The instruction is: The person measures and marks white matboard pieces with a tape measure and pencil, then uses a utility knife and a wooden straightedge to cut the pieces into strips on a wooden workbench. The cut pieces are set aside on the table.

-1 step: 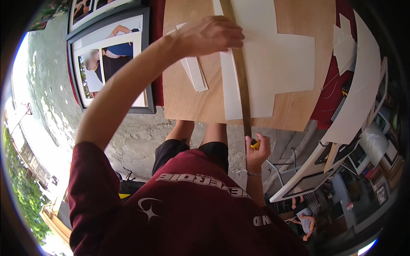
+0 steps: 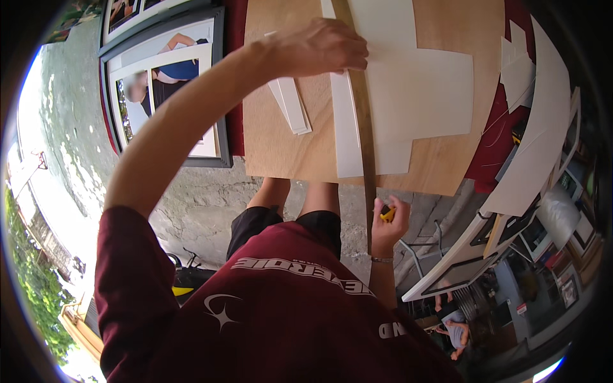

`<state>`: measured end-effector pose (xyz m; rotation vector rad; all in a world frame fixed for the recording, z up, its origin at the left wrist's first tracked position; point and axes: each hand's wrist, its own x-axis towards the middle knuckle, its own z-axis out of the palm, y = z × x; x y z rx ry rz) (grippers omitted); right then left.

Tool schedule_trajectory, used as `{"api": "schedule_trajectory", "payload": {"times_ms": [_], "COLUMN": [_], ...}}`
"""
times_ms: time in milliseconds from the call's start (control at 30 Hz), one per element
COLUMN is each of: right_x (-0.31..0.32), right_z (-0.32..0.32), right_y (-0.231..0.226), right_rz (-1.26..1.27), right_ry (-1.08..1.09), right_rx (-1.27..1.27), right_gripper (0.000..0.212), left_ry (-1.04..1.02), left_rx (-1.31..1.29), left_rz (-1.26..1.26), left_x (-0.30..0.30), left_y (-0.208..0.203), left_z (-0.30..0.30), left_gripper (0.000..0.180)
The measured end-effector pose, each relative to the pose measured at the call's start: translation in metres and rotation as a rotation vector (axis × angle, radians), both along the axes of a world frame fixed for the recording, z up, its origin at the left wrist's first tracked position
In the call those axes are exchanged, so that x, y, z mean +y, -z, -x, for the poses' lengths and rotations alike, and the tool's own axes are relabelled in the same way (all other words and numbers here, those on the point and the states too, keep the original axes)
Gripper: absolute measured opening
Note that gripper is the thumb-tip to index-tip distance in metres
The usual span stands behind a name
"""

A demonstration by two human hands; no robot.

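Observation:
My left hand [image 2: 325, 48] bears down on a long brown straightedge [image 2: 364, 121], fingers bent over its far part. The straightedge lies along a white board [image 2: 440, 92] and juts past the near table edge. To its left is a narrow white strip [image 2: 345, 147]. My right hand [image 2: 393, 226] is off the table, just right of the straightedge's near end. Its fingers are closed round a small yellow-and-black tool [image 2: 387, 214], whose exact kind is mostly hidden by the hand.
Under the boards is a wooden sheet [image 2: 274, 153]. Several cut strips [image 2: 295, 115] lie on it at left. A grey-framed picture [image 2: 225, 137] stands beyond the left edge. White offcuts [image 2: 518, 76] and a long white board [image 2: 543, 127] sit at right. Another person [image 2: 456, 335] is at lower right.
My right hand has shifted slightly right and nearer to me with the yellow-and-black tool, away from the straightedge. My left hand has stayed on the straightedge, edging slightly farther away.

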<state>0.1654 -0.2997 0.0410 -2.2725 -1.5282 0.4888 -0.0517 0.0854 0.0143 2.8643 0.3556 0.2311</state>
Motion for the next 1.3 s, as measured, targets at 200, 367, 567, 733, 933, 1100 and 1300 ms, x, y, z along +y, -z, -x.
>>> {"api": "schedule_trajectory", "payload": {"times_ms": [200, 367, 567, 733, 933, 1100, 1300], "right_x": [0.114, 0.138, 0.143, 0.145, 0.144, 0.146, 0.146], "right_z": [0.029, 0.046, 0.048, 0.051, 0.051, 0.049, 0.046], "right_y": [-0.011, 0.002, 0.007, 0.005, 0.004, 0.005, 0.01], "right_rz": [-0.041, 0.085, 0.089, 0.081, 0.06, 0.038, 0.042], "right_ry": [-0.146, -0.077, -0.079, -0.044, -0.048, -0.095, -0.118], "right_rx": [0.0, 0.036, -0.002, 0.03, 0.053, 0.059, 0.035], "right_gripper": [0.053, 0.052, 0.045, 0.036, 0.039, 0.053, 0.052], "left_ry": [0.235, 0.245, 0.284, 0.292, 0.096, 0.273, 0.222], "left_rx": [0.32, -0.078, -0.069, -0.054, 0.081, -0.156, -0.107], "left_rz": [0.128, 0.024, -0.012, 0.01, 0.164, 0.023, 0.102], "left_x": [0.029, 0.032, 0.031, 0.031, 0.026, 0.041, 0.041], "left_y": [-0.024, -0.006, -0.006, -0.002, -0.005, 0.002, 0.001], "left_z": [-0.027, -0.021, -0.019, -0.021, -0.021, -0.008, -0.01], "left_gripper": [0.021, 0.006, 0.008, 0.009, 0.006, 0.01, 0.014]}}
